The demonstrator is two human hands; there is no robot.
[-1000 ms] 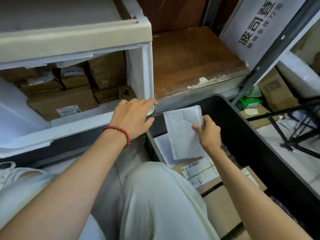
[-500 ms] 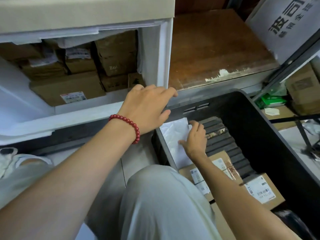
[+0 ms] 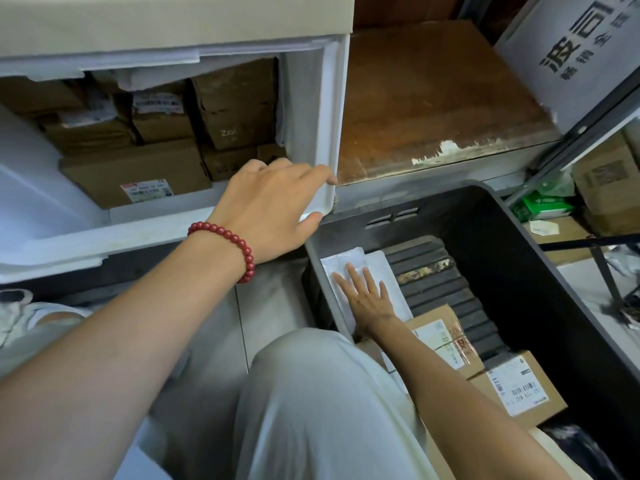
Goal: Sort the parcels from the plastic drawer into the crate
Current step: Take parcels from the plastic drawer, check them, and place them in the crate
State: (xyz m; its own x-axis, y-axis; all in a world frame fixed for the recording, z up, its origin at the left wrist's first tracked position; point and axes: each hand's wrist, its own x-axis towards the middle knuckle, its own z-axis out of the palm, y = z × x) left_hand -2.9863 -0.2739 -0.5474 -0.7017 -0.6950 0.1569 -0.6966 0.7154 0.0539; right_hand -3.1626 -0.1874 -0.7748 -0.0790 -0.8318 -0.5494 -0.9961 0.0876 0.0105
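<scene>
The white plastic drawer (image 3: 156, 233) stands pulled open at the left, packed with several brown cardboard parcels (image 3: 138, 171). My left hand (image 3: 270, 209), with a red bead bracelet on the wrist, grips the drawer's front right corner, fingers over the rim and thumb under it. The dark crate (image 3: 519, 244) sits at the lower right. Inside it, my right hand (image 3: 367, 296) presses flat, fingers spread, on a white flat parcel (image 3: 381, 268) by the crate's left wall. Two brown labelled parcels (image 3: 440, 334) (image 3: 519, 386) lie nearer me in the crate.
A worn wooden shelf board (image 3: 433, 105) runs behind the crate. A white printed sign (image 3: 571, 53) leans on a grey metal post (image 3: 571, 133). A green packet (image 3: 543, 206) and a cardboard box (image 3: 606, 178) sit at the right. My knee (image 3: 329, 393) fills the foreground.
My right hand lowered the white parcel into the crate, let go of its edge and now lies flat on it. My left hand stayed at the drawer corner.
</scene>
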